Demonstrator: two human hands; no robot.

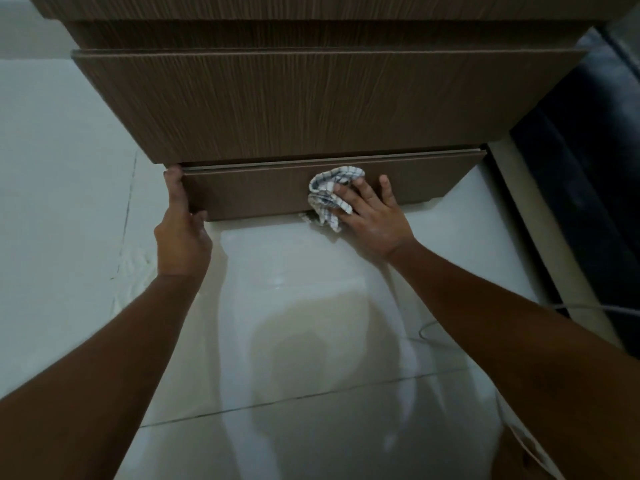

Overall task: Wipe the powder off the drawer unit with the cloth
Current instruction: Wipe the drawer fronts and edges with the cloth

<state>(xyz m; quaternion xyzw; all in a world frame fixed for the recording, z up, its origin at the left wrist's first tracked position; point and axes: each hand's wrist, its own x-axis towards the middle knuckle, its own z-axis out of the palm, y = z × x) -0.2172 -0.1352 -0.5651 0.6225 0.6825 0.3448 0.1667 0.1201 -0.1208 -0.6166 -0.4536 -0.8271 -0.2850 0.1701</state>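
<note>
1. Nearest the camera lies the pale tiled floor (pixel 311 358), glossy and crossed by a dark joint line. A thin cable (pixel 429 327) trails over it at the right. Faint grainy marks beside a joint at the far left may be powder, though I cannot tell.

2. The left hand (pixel 181 233) grips the left end of the bottom drawer (pixel 259 197). Its fingers are curled round the edge of the front, with the thumb on the face near the lower corner. I judge this hold steadies the drawer so it does not slide under the rubbing.

3. The right hand (pixel 372 216) presses the cloth (pixel 329 195), a bunched checked rag, against the middle of the same front. Its fingers are spread and fairly straight, and the outermost one lies on bare wood beside the cloth. The thumb is hidden under a hanging fold. A flat, spread hand suits wiping, since it pushes a broad pad along the panel.

4. The bottom drawer sits just above the floor. A narrow gap shows along its top, but nothing inside can be seen.

5. Above it, the middle drawer (pixel 294 105) juts out, its contents hidden too. No powder is discernible on either front in this dim light.

6. The rest of the drawer unit (pixel 311 32) rises behind. A dark, shiny object (pixel 588 161) stands at its right.
</note>
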